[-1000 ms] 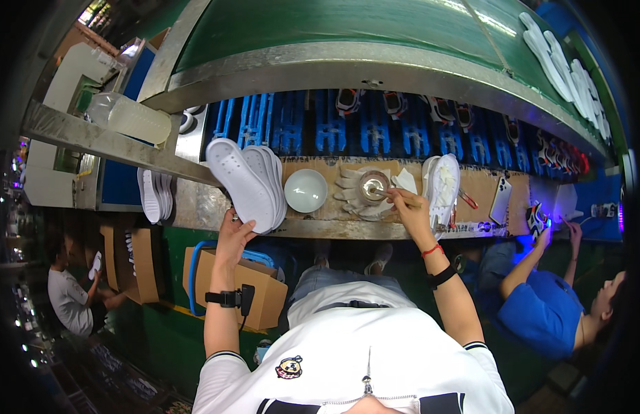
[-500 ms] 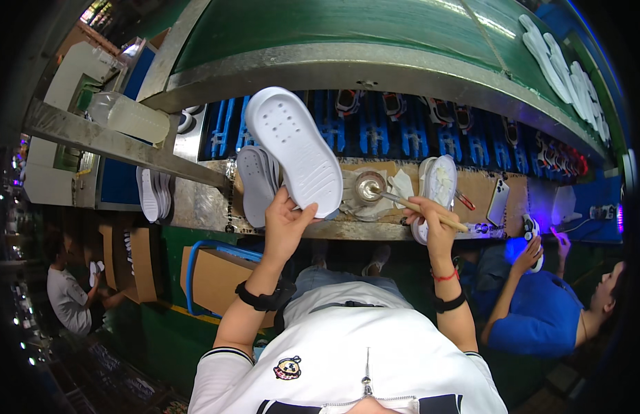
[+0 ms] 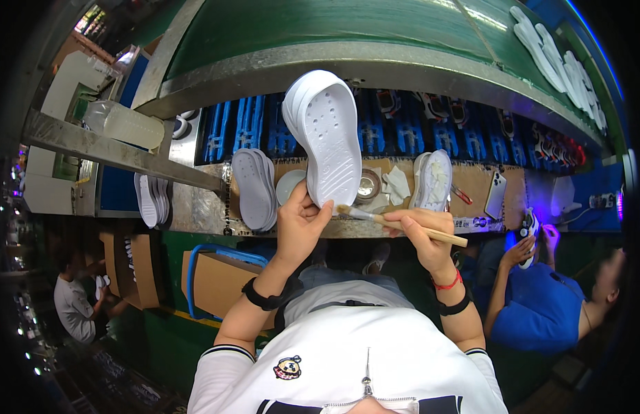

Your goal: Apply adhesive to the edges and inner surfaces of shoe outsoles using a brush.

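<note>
My left hand (image 3: 301, 224) pinches a white shoe sole (image 3: 325, 131) by its near end. The sole stands tilted up, its hollow side with small holes and ridges toward me. My right hand (image 3: 429, 238) is closed round a brush (image 3: 365, 215) with a pale wooden handle. The brush's bristles are at the sole's near right edge, close to my left fingertips; I cannot tell if they touch. Behind the brush is a round pot (image 3: 369, 185), partly hidden by the sole. A pale round dish (image 3: 290, 185) lies left of the sole.
Stacked soles (image 3: 252, 190) stand left on the bench; another sole (image 3: 437, 181) with whitish stuff in it lies right. Beyond are a phone (image 3: 496, 195) and red-handled tool (image 3: 462, 196). A metal-edged green conveyor (image 3: 320, 31) runs behind. A co-worker in blue (image 3: 537, 303) sits right.
The sole has swung up and right, and its hollow side now shows more. The brush has moved from the pot to the sole's near edge.
</note>
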Motion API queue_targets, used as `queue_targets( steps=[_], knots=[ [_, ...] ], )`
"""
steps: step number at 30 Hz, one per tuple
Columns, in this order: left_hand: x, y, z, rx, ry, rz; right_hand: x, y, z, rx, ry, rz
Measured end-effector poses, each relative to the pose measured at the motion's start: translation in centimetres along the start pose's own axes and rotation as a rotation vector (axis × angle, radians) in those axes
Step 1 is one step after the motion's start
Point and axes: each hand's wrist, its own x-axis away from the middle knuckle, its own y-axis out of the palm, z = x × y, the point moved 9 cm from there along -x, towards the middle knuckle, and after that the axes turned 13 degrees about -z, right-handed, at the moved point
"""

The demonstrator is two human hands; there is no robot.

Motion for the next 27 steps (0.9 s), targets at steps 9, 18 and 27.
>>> queue_targets(
  steps=[9, 18, 27],
  knots=[
    [0.0, 0.3, 0.2, -0.019, -0.006, -0.011, -0.2, -0.9, -0.7, 0.088, -0.006, -0.015],
    [-0.4, 0.4, -0.3, -0.039, 0.010, -0.016, -0.4, -1.1, -0.6, 0.190, 0.004, -0.108],
    [-3.2, 4.2, 0.0, -0.031, -0.016, -0.154, 2.4, -4.9, -1.4, 0.134, -0.003, 0.053]
  ],
)
